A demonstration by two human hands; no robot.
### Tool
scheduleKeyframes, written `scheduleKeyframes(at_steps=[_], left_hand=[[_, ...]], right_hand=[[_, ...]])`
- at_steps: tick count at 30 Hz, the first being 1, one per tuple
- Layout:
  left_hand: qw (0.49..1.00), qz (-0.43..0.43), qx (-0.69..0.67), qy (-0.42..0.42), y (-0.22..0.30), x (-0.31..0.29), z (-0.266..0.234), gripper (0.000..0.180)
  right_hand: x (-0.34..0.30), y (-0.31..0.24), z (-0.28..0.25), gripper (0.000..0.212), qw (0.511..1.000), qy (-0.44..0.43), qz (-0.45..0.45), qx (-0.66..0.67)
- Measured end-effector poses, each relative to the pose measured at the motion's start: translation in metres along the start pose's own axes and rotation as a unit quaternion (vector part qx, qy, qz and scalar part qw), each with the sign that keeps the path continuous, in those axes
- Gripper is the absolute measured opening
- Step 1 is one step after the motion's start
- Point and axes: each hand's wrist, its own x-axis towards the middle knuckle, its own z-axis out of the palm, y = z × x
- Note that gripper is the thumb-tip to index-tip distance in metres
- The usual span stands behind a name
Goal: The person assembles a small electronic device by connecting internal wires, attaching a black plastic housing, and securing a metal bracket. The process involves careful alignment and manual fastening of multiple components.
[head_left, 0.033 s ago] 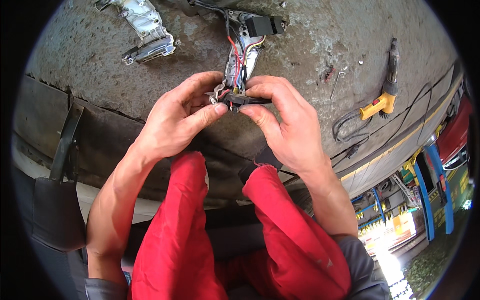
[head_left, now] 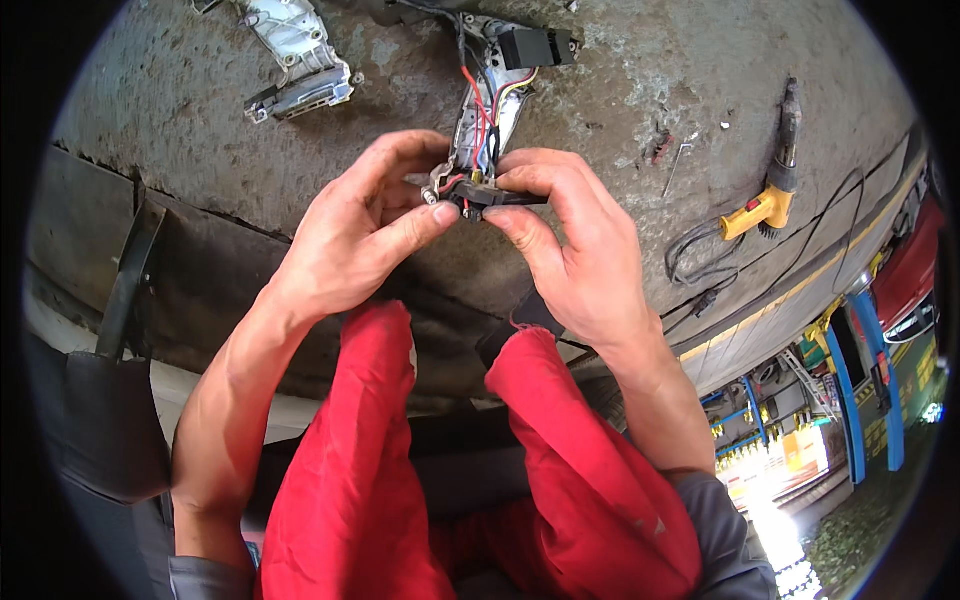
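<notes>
Pinching the black component [head_left: 497, 197] in the right hand [head_left: 588, 245] and the silver fitting [head_left: 433, 190] beside it in the left hand [head_left: 345, 238], at the open casing's [head_left: 508, 108] near end. Could strain or trap the red wires [head_left: 472, 86] by tugging or turning too far.

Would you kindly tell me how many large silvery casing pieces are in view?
2: the first piece lies at the upper left; the second piece is at the upper centre, behind the red wires. Others may be hidden.
</notes>
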Motion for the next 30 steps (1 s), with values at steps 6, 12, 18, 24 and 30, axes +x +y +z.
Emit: scheduleKeyframes(at_steps=[6,12,18,24,30], left_hand=[[0.977,0.117,0.164,0.072,0.003,-0.007,0.004,0.030],[0.923,0.152,0.309,0.172,0.014,-0.012,0.019,0.024],[0.942,0.087,0.261,0.193,0.027,-0.012,0.031,0.017],[0.958,0.098,0.210,0.167,0.020,-0.010,0.030,0.012],[0.985,0.019,0.110,0.133,0.020,-0.009,0.023,0.010]], right_hand=[[-0.002,0.005,0.003,0.028,1.000,-0.014,0.008,0.017],[-0.004,0.004,0.006,0.030,0.997,-0.011,0.047,0.060],[-0.006,0.015,0.011,0.033,0.990,0.002,0.074,0.120],[-0.006,0.013,0.019,0.031,0.966,0.007,0.142,0.217],[-0.007,0.017,0.025,0.039,0.966,0.011,0.179,0.187]])
